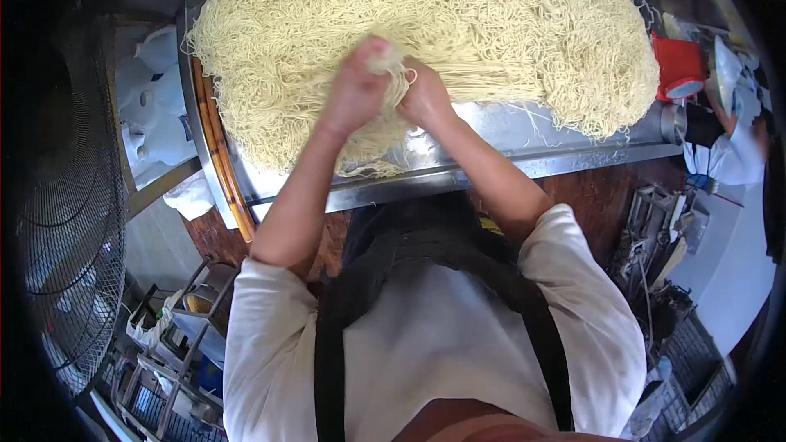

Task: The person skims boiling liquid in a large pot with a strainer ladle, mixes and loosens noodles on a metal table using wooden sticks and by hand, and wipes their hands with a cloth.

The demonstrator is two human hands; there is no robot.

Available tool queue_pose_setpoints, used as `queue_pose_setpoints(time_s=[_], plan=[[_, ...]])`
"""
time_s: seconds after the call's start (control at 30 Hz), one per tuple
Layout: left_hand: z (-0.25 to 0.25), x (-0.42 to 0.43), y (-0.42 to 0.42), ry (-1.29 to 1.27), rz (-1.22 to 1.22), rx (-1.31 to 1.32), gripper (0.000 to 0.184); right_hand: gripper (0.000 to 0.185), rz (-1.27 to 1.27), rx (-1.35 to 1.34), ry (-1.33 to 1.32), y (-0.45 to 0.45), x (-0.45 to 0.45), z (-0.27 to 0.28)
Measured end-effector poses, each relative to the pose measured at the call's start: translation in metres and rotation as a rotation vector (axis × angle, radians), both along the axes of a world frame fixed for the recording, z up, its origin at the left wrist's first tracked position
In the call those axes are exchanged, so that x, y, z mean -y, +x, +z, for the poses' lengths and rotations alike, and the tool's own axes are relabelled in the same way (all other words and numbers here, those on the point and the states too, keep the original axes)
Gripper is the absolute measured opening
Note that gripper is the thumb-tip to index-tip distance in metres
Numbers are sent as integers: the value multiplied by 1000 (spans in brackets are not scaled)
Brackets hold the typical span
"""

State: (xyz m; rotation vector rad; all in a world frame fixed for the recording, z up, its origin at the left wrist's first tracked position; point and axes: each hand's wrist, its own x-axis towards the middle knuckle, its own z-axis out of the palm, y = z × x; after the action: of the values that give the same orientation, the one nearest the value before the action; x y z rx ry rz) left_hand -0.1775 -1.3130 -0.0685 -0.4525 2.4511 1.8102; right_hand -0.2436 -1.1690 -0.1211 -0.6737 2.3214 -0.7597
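A large heap of pale noodles [508,12] spreads over a metal table [524,143]. My left hand [359,88], smeared by motion, is raised over the front of the heap and closed round a bunch of noodles [391,67]. Close beside it, my right hand [426,98] is curled at the other side of that bunch, with a loose strand looping at its fingers. Its fingertips are partly hidden among the noodles. Under both hands, the noodles thin out toward the bare metal at the table's front.
Brown poles [217,147] lie along the table's left edge. A large fan [70,205] stands at far left, near white plastic containers [155,106]. At right are a red container [678,67] and another person's white sleeve [733,155]. Metal racks [651,237] stand behind me.
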Motion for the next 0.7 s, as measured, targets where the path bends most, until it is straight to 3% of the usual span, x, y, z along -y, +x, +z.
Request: queue_pose_setpoints(time_s=[0.07, 0.1, 0.17, 0.2, 0.23, 0.27, 0.3, 0.37, 0.4, 0.47, 0.5, 0.53, 0.57, 0.6, 0.63, 0.67, 0.7], plan=[[43, 16, -1, 424, 181, -200, 55, 61, 33, -168, -403, 3, -20, 39], [41, 28, 0, 196, 181, -235, 58, 61, 52, -257, -607, 2, -33, 60], [37, 53, 0, -264, 188, -292, 65, 62, 139, -158, -318, -15, -75, 102], [29, 57, 8, -480, 195, -250, 67, 65, 112, -101, -42, -30, -107, 91], [7, 53, 24, -691, 202, -199, 69, 66, 160, -260, 157, -43, -141, 78], [-16, 47, 43, -899, 209, -136, 71, 64, 48, -168, 336, -56, -170, 67], [-32, 34, 60, -861, 176, 0, 71, 63, 56, -189, 535, -78, -219, 19], [-69, -7, 91, -812, 57, 177, 63, 64, 42, -335, 676, -98, -228, -9], [-86, -24, 105, -801, -30, 222, 56, 64, 22, -456, 617, -95, -193, 9], [-95, -25, 129, -556, -125, 247, 48, 70, -10, -383, 186, -89, -99, 33], [-104, -18, 139, -436, -163, 252, 46, 68, 65, -369, 120, -94, -70, -7], [-141, 1, 163, -664, -129, 17, 45, 64, 77, -500, 438, -70, -22, -18], [-124, 20, 167, -703, -22, 20, 42, 60, 156, -473, 472, -52, 6, -34], [-110, 41, 169, -713, 44, 95, 40, 59, 315, -430, 551, -30, 32, -14], [-95, 49, 163, -751, 112, 238, 39, 61, 498, -213, 563, -15, 50, 4], [-85, 50, 163, -780, 177, 386, 38, 62, 533, -204, 448, -5, 37, 6], [-90, 43, 166, -775, 146, 329, 39, 64, 567, -196, 333, 3, 17, 3]])
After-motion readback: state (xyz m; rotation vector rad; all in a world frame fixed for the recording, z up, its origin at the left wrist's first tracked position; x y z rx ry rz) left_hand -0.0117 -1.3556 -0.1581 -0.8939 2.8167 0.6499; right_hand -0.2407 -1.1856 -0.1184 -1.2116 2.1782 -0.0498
